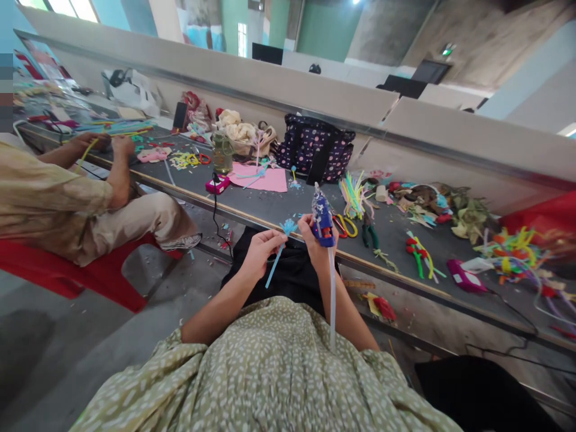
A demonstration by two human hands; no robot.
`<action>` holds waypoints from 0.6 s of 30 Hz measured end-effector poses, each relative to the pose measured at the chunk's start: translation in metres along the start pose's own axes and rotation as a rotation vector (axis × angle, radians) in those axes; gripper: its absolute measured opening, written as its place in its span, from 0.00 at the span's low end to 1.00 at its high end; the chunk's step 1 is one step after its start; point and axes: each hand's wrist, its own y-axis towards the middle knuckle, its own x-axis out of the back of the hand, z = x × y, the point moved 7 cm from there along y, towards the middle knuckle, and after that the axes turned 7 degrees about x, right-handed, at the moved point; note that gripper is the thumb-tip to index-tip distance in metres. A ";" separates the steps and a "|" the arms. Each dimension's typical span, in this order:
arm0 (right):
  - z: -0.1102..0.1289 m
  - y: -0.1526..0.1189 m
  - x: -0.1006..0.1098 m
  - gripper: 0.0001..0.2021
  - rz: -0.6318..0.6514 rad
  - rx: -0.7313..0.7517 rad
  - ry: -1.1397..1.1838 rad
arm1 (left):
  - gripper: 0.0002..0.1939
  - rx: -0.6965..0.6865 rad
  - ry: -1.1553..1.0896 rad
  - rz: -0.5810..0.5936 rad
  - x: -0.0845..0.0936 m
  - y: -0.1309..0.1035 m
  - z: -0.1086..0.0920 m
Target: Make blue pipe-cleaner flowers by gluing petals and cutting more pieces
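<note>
Between the thumb and fingers of my left hand [261,251] is a light blue craft flower [288,226], its fringed head up and its flat strip-like stem hanging below the hand. My right hand [311,240] is wrapped round a blue glue gun [322,219], held nozzle up just right of the flower. A long whitish glue stick [332,294] sticks out of the gun's lower end. Both hands are over my lap at the table's front edge, close together but apart. Small blue scraps lie on the table just beyond them.
Pink paper [270,179] lies beyond my hands, near a dark patterned bag [315,144]. To the right are yellow-handled scissors [348,227], pliers [371,235], a strip bundle [354,195] and a magenta box [465,277] with a cord. A co-worker [58,198] sits at left.
</note>
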 end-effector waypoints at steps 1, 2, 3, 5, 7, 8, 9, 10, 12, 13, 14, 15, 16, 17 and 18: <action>-0.001 -0.001 -0.001 0.10 0.005 0.014 -0.001 | 0.11 0.003 0.000 0.001 -0.001 -0.001 0.000; -0.002 -0.002 -0.002 0.09 0.006 0.025 -0.009 | 0.11 0.009 0.001 0.001 -0.002 -0.001 0.000; -0.004 -0.003 -0.002 0.09 0.005 0.035 -0.024 | 0.11 0.017 0.003 0.000 -0.002 -0.002 0.000; -0.006 -0.004 -0.001 0.08 -0.002 0.060 -0.064 | 0.11 0.033 0.005 0.000 -0.003 -0.003 0.001; -0.007 -0.005 0.000 0.06 -0.004 0.085 -0.092 | 0.11 0.041 0.002 0.003 -0.005 -0.003 0.000; -0.006 -0.006 0.000 0.06 -0.004 0.096 -0.098 | 0.12 0.041 0.000 0.003 -0.005 -0.004 0.000; -0.005 -0.006 0.000 0.06 -0.002 0.108 -0.100 | 0.12 0.041 -0.004 0.002 -0.006 -0.004 -0.001; -0.004 -0.006 0.000 0.06 0.000 0.118 -0.099 | 0.12 0.040 -0.007 0.002 -0.006 -0.004 -0.001; -0.001 -0.007 0.000 0.05 0.000 0.138 -0.100 | 0.12 0.039 -0.012 0.000 -0.007 -0.005 -0.002; 0.000 -0.007 0.000 0.05 0.000 0.143 -0.104 | 0.12 0.038 -0.013 0.002 -0.007 -0.005 -0.003; 0.000 -0.007 -0.001 0.05 0.002 0.142 -0.107 | 0.12 0.038 -0.014 0.003 -0.007 -0.006 -0.003; 0.000 -0.007 -0.001 0.05 0.003 0.136 -0.110 | 0.12 0.037 -0.013 0.005 -0.008 -0.006 -0.003; 0.000 -0.006 -0.001 0.05 0.003 0.129 -0.113 | 0.12 0.036 -0.013 0.007 -0.008 -0.006 -0.003; 0.000 -0.006 -0.001 0.05 0.003 0.122 -0.116 | 0.12 0.035 -0.012 0.010 -0.008 -0.006 -0.003; 0.000 -0.006 -0.001 0.06 0.000 0.116 -0.119 | 0.12 0.035 -0.011 0.012 -0.008 -0.006 -0.003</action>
